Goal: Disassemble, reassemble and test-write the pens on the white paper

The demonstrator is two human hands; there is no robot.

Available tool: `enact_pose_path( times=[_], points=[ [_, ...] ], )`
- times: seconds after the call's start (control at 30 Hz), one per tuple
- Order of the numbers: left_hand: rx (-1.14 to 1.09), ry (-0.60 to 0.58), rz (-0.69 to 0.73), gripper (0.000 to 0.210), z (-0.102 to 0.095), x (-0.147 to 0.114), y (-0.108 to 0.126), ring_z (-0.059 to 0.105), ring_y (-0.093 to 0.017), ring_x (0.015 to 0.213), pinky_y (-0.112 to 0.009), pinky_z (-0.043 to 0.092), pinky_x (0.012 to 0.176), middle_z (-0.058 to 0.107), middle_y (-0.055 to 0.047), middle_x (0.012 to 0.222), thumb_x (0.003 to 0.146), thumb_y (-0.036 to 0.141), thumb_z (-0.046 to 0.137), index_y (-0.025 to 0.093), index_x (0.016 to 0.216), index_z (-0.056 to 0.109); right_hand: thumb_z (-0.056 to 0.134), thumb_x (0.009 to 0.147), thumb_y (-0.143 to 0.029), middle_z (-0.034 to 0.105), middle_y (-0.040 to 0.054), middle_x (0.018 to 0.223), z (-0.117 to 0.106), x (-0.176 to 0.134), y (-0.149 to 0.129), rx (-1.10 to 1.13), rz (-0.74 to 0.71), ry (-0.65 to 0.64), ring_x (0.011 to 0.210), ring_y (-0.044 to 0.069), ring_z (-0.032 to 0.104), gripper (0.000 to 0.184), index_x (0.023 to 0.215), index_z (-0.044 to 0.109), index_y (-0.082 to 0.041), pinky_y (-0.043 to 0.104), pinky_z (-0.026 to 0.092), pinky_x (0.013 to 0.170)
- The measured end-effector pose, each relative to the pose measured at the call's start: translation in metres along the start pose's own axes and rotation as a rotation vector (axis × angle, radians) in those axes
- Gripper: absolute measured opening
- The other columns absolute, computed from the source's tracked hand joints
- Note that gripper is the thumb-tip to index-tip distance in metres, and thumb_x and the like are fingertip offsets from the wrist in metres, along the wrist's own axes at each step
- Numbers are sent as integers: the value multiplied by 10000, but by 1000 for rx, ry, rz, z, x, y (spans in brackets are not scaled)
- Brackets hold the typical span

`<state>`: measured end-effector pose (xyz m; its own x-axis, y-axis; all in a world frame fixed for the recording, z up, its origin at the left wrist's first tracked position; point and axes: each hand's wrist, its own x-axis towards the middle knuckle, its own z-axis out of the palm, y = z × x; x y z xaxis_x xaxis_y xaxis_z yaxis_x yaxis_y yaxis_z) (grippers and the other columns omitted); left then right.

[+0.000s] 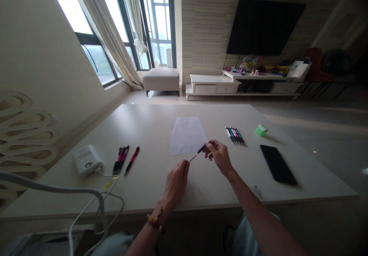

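Observation:
Above the white table, my left hand is closed in a pinch on a thin dark pen refill. My right hand pinches a short black pen barrel, from whose lower end the refill sticks out. The two parts form one slanted line between my hands. Just beyond them lies a sheet of white paper with faint lines along its near edge. Several pens lie in a row to the right. On the left are a red and black pen and a group of dark and pink pens.
A white power device with a white cable occupies the table's left side. On the right are a black phone, a small green box and a small clear piece near the front edge.

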<state>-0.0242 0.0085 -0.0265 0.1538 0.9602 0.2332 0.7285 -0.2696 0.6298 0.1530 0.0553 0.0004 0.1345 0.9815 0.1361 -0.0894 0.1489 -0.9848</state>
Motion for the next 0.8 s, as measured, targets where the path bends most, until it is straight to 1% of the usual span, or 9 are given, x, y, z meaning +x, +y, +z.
enact_pose_path(
  times=[0.17,0.23,0.33,0.47,0.53,0.63,0.8],
  points=[
    [-5,-9,6,311,-2,0,1,517,-139,637,-240,331,581,584,-1,742,948,373,258,224,813,495,607,757,-419,656,39,627,-1,0,0,-13,9,0,437,113,544,280,788,591,-141,205,354,356],
    [-10,-7,10,311,-2,-1,1,528,-140,641,-240,336,578,592,-1,747,949,373,260,226,815,499,599,761,-425,656,40,628,1,-1,-1,-27,17,-29,434,113,545,284,788,588,-142,205,353,355],
    [-28,-3,18,301,-1,-1,0,559,-147,670,-244,359,593,619,-8,780,948,377,276,228,848,517,587,771,-422,666,54,657,6,-6,-1,-69,24,-135,456,119,570,287,793,591,-136,201,365,361],
    [-68,15,9,243,2,0,-3,607,-172,752,-265,406,649,662,-32,870,935,372,350,223,993,533,596,767,-397,687,69,703,12,-12,0,-105,59,-318,500,136,615,276,811,603,-125,209,413,399],
    [-76,28,14,222,4,0,-5,615,-179,809,-274,425,686,667,-43,916,928,352,387,219,1024,537,592,775,-381,689,66,705,13,-14,1,-101,61,-365,512,140,626,260,809,604,-123,214,426,419],
    [-37,36,55,191,4,0,-8,608,-182,868,-285,436,735,659,-39,949,924,322,414,219,1012,550,582,789,-358,688,62,702,10,-14,1,-117,52,-415,531,138,630,236,804,607,-123,214,428,437],
    [108,60,141,169,0,-1,-11,589,-182,853,-296,435,731,651,-26,902,918,316,439,224,968,572,575,800,-369,677,48,649,3,-12,1,-223,71,-499,505,115,587,247,762,611,-127,195,382,418]
  ],
)
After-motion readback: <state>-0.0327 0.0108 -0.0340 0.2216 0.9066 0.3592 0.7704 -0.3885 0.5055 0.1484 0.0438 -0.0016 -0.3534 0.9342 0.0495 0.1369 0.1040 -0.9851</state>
